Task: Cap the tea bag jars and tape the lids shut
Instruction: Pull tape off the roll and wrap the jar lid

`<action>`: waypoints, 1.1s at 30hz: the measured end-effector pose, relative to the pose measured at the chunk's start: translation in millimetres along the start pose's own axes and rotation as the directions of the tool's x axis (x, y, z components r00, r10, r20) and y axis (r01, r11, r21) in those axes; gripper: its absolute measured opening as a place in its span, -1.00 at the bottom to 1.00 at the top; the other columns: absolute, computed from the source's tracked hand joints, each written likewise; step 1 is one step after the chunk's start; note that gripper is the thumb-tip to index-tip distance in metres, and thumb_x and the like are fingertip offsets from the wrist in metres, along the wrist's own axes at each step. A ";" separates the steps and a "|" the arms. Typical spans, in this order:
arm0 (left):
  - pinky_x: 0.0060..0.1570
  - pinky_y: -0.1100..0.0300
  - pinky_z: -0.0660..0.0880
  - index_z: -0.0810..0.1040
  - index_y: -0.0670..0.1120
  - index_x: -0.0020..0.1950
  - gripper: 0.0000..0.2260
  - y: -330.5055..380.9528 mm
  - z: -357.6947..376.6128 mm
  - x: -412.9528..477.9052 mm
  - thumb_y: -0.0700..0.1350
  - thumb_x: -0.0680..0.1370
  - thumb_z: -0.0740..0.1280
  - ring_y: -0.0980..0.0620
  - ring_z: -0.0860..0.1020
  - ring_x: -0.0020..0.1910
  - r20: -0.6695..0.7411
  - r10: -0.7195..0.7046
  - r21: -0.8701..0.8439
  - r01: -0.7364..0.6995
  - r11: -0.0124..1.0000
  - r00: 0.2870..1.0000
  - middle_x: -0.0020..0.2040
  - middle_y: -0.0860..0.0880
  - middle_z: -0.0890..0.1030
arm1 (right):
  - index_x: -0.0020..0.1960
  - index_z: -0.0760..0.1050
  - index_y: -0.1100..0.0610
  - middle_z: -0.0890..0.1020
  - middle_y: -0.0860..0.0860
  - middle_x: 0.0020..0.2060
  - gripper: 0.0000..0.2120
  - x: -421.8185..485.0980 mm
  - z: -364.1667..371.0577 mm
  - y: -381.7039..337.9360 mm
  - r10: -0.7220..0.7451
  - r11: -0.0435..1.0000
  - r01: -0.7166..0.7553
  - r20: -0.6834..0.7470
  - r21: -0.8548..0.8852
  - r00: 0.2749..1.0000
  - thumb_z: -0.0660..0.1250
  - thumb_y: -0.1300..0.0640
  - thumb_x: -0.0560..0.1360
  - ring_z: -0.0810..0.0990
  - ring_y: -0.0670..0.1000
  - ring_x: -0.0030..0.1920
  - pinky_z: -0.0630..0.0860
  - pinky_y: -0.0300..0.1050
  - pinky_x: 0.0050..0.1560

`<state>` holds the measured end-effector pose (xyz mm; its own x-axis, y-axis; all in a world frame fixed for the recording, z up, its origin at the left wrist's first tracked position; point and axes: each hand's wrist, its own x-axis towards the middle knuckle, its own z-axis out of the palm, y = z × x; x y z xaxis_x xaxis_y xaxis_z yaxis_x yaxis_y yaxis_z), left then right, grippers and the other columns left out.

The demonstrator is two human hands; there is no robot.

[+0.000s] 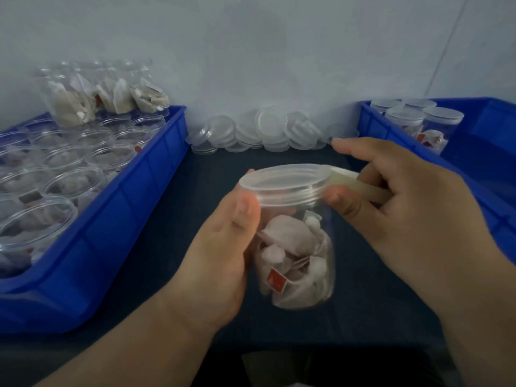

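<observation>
A clear plastic jar [296, 255] of tea bags stands in the middle of the dark table, with a translucent lid [282, 178] on its mouth. My left hand [223, 247] grips the jar's left side, thumb up near the lid's rim. My right hand [399, 202] holds a roll of pale tape [360, 185] against the lid's right edge, thumb pressing at the rim.
A blue bin [120, 208] on the left holds several uncapped jars of tea bags, with a few more stacked at its back. A heap of loose lids [265, 132] lies along the wall. A blue bin [474, 152] on the right holds several capped jars [418, 121].
</observation>
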<state>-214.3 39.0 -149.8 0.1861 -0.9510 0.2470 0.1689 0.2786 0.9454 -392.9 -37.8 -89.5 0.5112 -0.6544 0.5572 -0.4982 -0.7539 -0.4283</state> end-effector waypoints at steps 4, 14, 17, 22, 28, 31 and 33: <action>0.09 0.03 0.63 0.66 0.21 0.17 -0.53 6.0 7.1 2.9 0.37 0.33 0.48 -0.03 0.68 0.14 -0.014 0.064 0.107 -0.063 0.992 0.998 0.14 -0.01 0.71 | 0.41 0.38 -0.11 0.37 -0.35 -0.35 -0.42 -1.8 2.4 -6.0 -0.045 0.995 0.049 0.041 -0.082 0.998 0.11 -0.39 0.51 0.41 -0.31 -0.38 0.23 -0.42 -0.29; 0.31 -0.47 0.31 0.68 -0.11 0.19 -0.21 5.4 -6.2 -1.0 0.43 0.19 0.56 -0.35 0.40 0.16 -0.034 -0.282 -0.169 0.273 0.947 0.959 0.02 -0.32 0.69 | 0.24 0.40 -0.41 0.67 -0.21 -0.32 -0.60 9.6 -23.8 15.1 -0.044 0.972 -0.006 0.206 0.234 0.978 0.30 -0.31 0.41 0.51 -0.18 -0.48 0.33 -0.50 -0.49; 0.09 -0.18 0.58 0.63 -0.19 0.26 -0.15 3.6 -5.4 0.5 0.39 0.21 0.57 -0.26 0.64 -0.01 0.026 -0.259 -0.246 0.257 0.934 0.966 0.05 -0.32 0.68 | 0.22 0.45 -0.37 0.67 -0.17 -0.32 -0.61 10.7 -19.2 19.2 -0.015 0.972 -0.031 0.190 0.233 0.982 0.34 -0.34 0.41 0.54 -0.18 -0.42 0.38 -0.49 -0.43; -0.07 -0.04 0.63 0.64 -0.19 0.24 -0.32 6.4 -0.5 -1.0 0.34 0.38 0.48 -0.20 0.69 -0.08 0.142 -0.180 -0.322 0.217 0.922 0.973 -0.01 -0.32 0.68 | 0.20 0.44 -0.36 0.66 -0.19 -0.27 -0.54 14.0 -9.0 20.0 0.020 0.979 -0.060 0.202 0.197 0.979 0.25 -0.37 0.31 0.59 -0.22 -0.28 0.38 -0.54 -0.24; -0.03 -0.06 0.62 0.63 -0.17 0.24 -0.32 6.6 -2.8 2.7 0.34 0.38 0.47 -0.30 0.65 -0.01 0.188 -0.181 -0.322 0.235 0.917 0.965 0.06 -0.43 0.61 | 0.24 0.39 -0.38 0.60 -0.31 -0.18 -0.48 17.0 7.8 21.9 0.057 0.983 -0.095 0.227 0.160 0.972 0.12 -0.43 0.30 0.55 -0.32 -0.13 0.32 -0.59 -0.19; -0.02 -0.10 0.63 0.63 -0.16 0.26 -0.24 1.2 -8.8 5.3 0.37 0.29 0.52 -0.26 0.68 0.07 0.093 -0.204 -0.276 0.222 0.935 0.975 0.14 -0.28 0.67 | 0.29 0.37 -0.36 0.56 -0.34 -0.14 -0.45 14.8 16.2 22.9 0.068 0.986 -0.100 0.226 0.131 0.972 0.05 -0.45 0.34 0.52 -0.34 -0.08 0.31 -0.58 -0.16; 0.04 -0.16 0.61 0.64 -0.14 0.25 -0.19 -1.6 -10.5 6.9 0.40 0.22 0.55 -0.30 0.65 0.16 -0.046 -0.216 -0.184 0.204 0.962 0.975 0.20 -0.28 0.65 | 0.33 0.38 -0.30 0.55 -0.32 -0.15 -0.43 14.3 17.6 24.3 0.082 0.988 -0.105 0.184 0.117 0.979 0.06 -0.44 0.38 0.53 -0.32 -0.10 0.32 -0.57 -0.18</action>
<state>-203.1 33.4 -151.9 0.1899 -0.9814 0.0272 0.3782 0.0987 0.9204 -385.4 -66.5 -104.4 0.5885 -0.7138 0.3796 -0.4637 -0.6826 -0.5648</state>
